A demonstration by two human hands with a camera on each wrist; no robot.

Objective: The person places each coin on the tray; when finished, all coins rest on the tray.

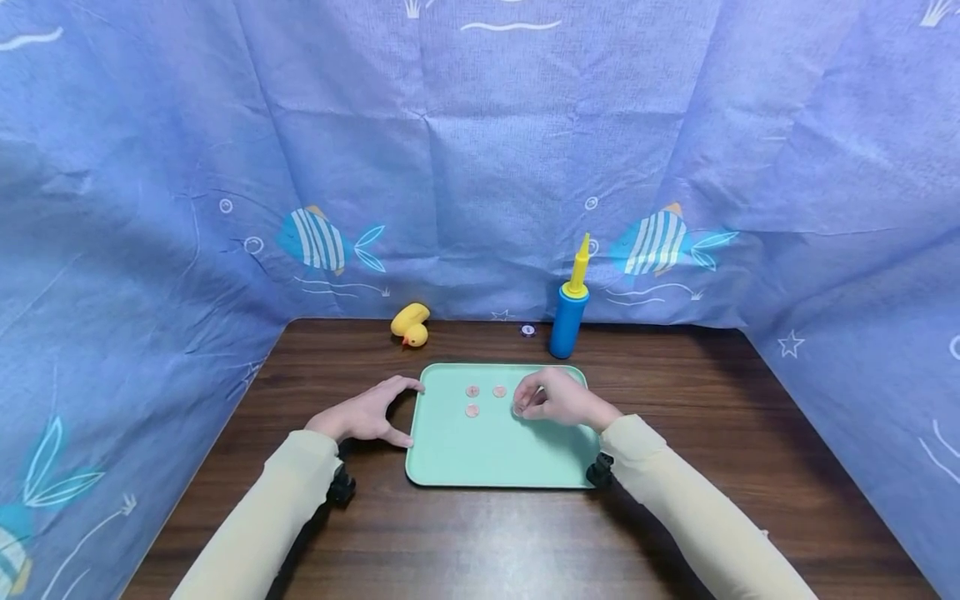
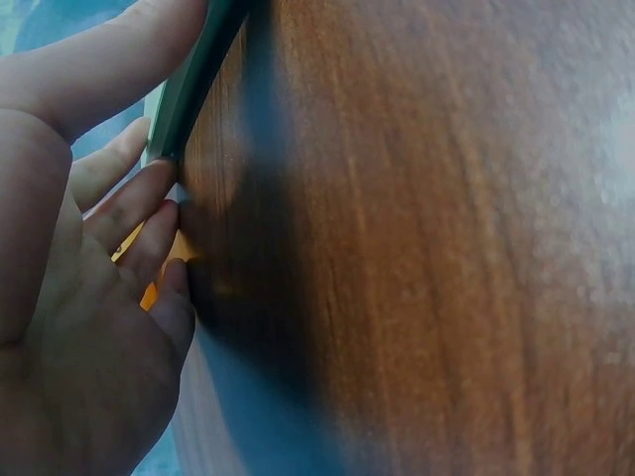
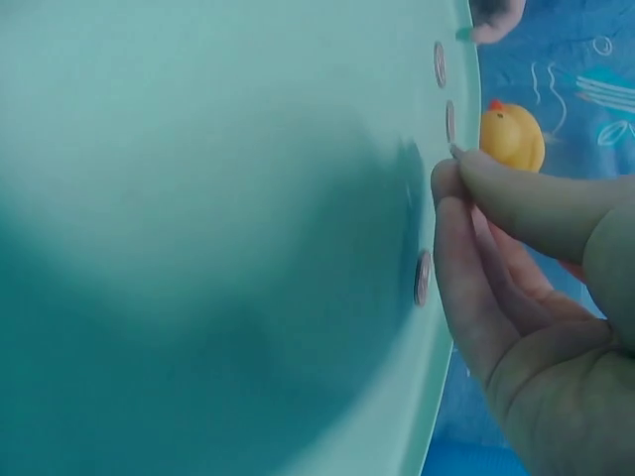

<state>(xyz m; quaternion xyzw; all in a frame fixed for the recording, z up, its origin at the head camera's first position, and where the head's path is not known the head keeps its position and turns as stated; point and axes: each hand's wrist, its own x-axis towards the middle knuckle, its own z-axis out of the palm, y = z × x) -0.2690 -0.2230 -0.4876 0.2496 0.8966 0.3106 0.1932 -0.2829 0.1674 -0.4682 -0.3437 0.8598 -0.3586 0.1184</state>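
A mint-green tray [image 1: 480, 462] lies on the dark wooden table, with several coins on it. Three of them show in the head view, including one coin [image 1: 472, 411] at the lower left of the group. My left hand [image 1: 367, 412] touches the tray's left edge, thumb and fingers spread wide apart along the rim. Over the tray's right half, my right hand [image 1: 553, 397] pinches a coin [image 3: 455, 151] between thumb and fingertips; only its thin edge shows. Below those fingertips in the right wrist view, another coin [image 3: 423, 278] lies on the tray.
Behind the tray's left corner lies a yellow rubber duck [image 1: 411, 323]. A small round chip [image 1: 528, 331] is at the table's back edge. To its right stands a blue hand pump [image 1: 567, 323] with a yellow nozzle. Blue fish-print cloth [image 1: 495, 183] hangs behind the table.
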